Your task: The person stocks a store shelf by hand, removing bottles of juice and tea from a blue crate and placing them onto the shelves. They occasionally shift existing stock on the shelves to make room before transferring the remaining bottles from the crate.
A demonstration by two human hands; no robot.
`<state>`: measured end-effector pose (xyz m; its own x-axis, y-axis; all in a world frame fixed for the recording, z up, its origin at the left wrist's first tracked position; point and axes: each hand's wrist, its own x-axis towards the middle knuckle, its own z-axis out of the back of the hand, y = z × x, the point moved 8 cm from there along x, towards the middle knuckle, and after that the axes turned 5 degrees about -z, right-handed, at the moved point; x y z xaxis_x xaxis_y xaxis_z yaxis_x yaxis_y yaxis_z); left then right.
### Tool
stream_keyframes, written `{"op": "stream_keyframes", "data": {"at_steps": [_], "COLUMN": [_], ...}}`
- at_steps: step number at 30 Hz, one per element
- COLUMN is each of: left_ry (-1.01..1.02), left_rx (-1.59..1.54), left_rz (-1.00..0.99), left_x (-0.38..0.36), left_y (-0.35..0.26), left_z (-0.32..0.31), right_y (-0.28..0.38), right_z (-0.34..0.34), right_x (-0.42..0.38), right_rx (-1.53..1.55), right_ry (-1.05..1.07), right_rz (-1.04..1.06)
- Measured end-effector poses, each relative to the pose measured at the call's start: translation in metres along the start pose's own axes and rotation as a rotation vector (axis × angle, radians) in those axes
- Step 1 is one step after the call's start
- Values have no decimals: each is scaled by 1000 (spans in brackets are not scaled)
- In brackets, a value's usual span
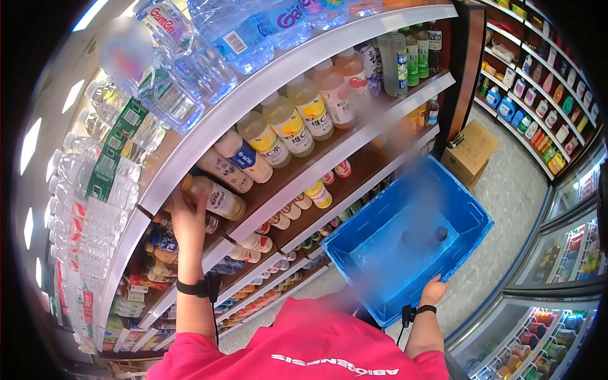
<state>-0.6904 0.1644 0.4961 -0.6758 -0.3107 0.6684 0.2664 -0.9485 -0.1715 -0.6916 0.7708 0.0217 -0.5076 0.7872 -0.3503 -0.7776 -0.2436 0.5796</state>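
Observation:
My left hand (185,212) reaches into the shelf on the left, its fingers closed around the neck of a pale drink bottle (218,197) with an orange-brown cap. That bottle leans over at the front of its row. Beside it stand a bottle with a blue label (244,155) and several yellow-labelled drink bottles (292,126). Low on the right, my right hand (433,291) grips the near rim of a blue plastic crate (373,209). A small dark object (440,234) lies inside the crate; smears on the view hide part of it.
Large water bottles (247,31) stand on the top shelf, with more water packs (95,171) at left. Cans and small bottles (278,218) fill lower shelves. A cardboard box (472,152) sits beyond the crate. Glass-door coolers (532,335) line the right.

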Motion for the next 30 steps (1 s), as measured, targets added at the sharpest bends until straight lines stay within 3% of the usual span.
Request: {"op": "stream_keyframes", "data": {"at_steps": [4,9,13,15,17,18,20,22,23,24,25,27,30], "left_ry": [-23,101,73,166,-49,-17,-30,-34,70,171,242,558,907], "left_rx": [147,251,341,256,343,362,187,-82,-160,-237,-274,-384,-608], "left_rz": [-182,-31,-103,16,-256,-205,-273,-363,-298,-231,-365,-354,-383], "left_x": [-2,2,3,4,-3,-6,-16,-29,-38,-47,-55,-78,-126], "left_y": [-19,-3,12,11,-9,-11,-32,-74,-88,-99,-120,-161,-209], "left_z": [6,-3,-12,-13,-11,-14,-23,-30,-46,-64,-79,-120,-184], "right_y": [-4,-11,-10,-24,-29,-32,-24,-114,-155,-105,-111,-131,-109], "right_z": [-5,-9,-11,-13,-20,-20,-15,-102,-142,-90,-95,-125,-101], "right_x": [3,8,9,15,21,23,12,79,109,70,72,87,70], "right_rx": [-41,-50,-47,-38,-39,-45,22,-60,-97,-206,-208,-416,-390], "right_ry": [21,10,-44,-62,-62,-71,-64,11,46,-128,-129,-162,-137], "right_rz": [-18,-43,-32,-72,-32,-54,-25,102,167,148,142,295,207]}}
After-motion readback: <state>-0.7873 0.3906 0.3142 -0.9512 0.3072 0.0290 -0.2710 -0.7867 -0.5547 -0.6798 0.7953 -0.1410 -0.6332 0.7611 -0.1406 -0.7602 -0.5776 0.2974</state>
